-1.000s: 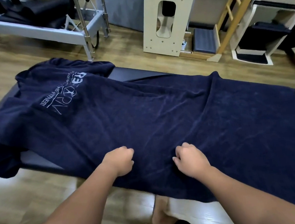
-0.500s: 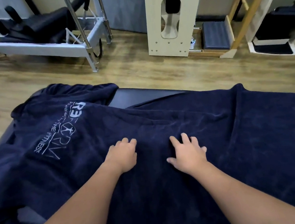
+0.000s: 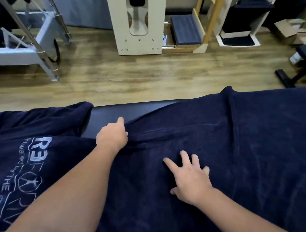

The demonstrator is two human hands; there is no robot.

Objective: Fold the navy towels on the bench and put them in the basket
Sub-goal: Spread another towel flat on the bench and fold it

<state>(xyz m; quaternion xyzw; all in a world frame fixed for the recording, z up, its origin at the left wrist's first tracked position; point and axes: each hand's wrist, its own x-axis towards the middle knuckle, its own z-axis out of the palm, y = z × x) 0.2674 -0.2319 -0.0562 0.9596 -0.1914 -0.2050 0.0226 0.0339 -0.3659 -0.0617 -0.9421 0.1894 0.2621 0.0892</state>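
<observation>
Wooden flooring lies beyond the black bench (image 3: 136, 108), where the navy towel (image 3: 246, 143) is spread. Left hand (image 3: 112, 135) grasps its far fold; right hand (image 3: 191, 178), just nearer, presses flat with fingers spread.

left arm (image 3: 59, 202): from my feed, bare from the wrist back to the frame edge, no sleeve in sight.
right arm (image 3: 241, 210): bare too, i see no cuff or fabric anywhere along it.
left hand (image 3: 112, 134): no glove, no ring or band that i can make out; most fingers are hidden from me.
right hand (image 3: 189, 178): no glove, fingers without rings as far as i can tell.
wrists: i see no watch, strap or bracelet on either.
nails: too blurred for me to judge.
</observation>
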